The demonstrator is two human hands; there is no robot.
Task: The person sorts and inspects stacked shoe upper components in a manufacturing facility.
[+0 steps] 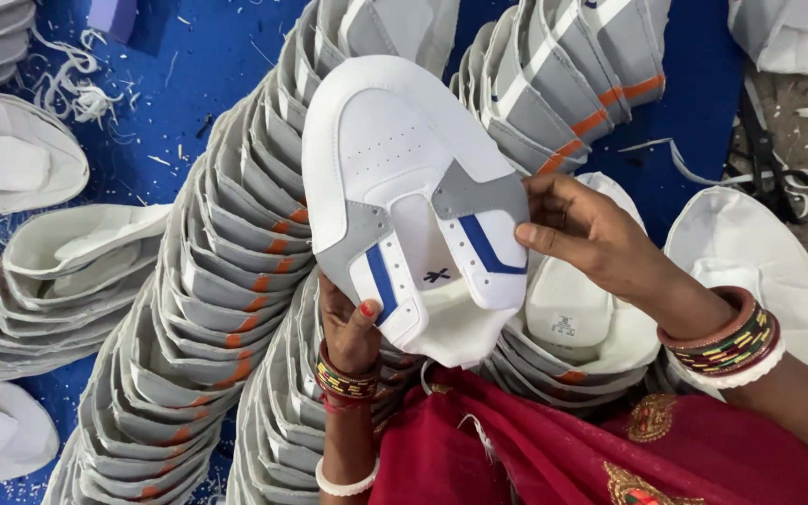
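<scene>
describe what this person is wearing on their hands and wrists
The left hand has red-painted nails and a multicoloured beaded bangle with a plain white one lower down. The right hand wears brown, beaded multicoloured and white bangles. No sleeves show on either forearm.

Bright, even daylight, soft shadows, sharp focus throughout (slight wide-angle stretch at the edges).

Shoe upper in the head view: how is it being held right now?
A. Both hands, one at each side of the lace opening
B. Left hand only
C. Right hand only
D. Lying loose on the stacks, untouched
A: the left hand grips the shoe upper at its lower left flap, and the right hand pinches the right flap by the blue stripe, above the stacks of uppers.
</scene>
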